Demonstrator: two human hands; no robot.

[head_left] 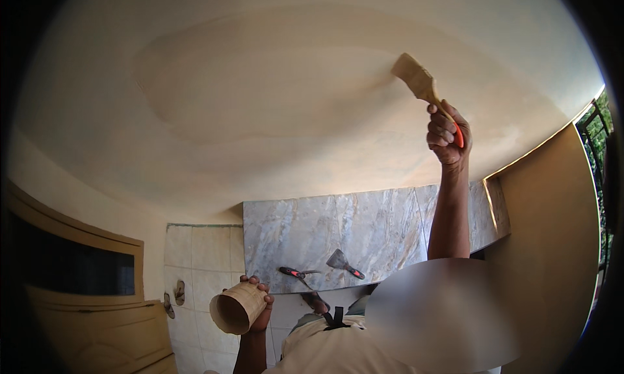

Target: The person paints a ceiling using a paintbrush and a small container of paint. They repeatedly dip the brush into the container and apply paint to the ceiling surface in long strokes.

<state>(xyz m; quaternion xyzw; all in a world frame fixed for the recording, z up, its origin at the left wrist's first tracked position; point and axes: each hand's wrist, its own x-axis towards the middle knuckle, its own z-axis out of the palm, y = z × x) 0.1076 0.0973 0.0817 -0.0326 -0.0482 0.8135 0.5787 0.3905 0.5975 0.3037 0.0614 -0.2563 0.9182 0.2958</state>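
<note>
Paintbrush point(417, 80) was clasped by the right grip point(448, 139); any contents could be spilled if the container point(242, 306), clutched by the left grip point(263, 315), were tipped.

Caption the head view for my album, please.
Right hand holds a flat paintbrush at the beige wall; left hand, a cylindrical container.

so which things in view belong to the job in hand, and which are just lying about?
In the job:
- brush, right hand
- cup, left hand
- wall

Lying about:
- scraper, on slab, maybe a spare
- second red-black tool, likewise
- sandals, on floor
</note>
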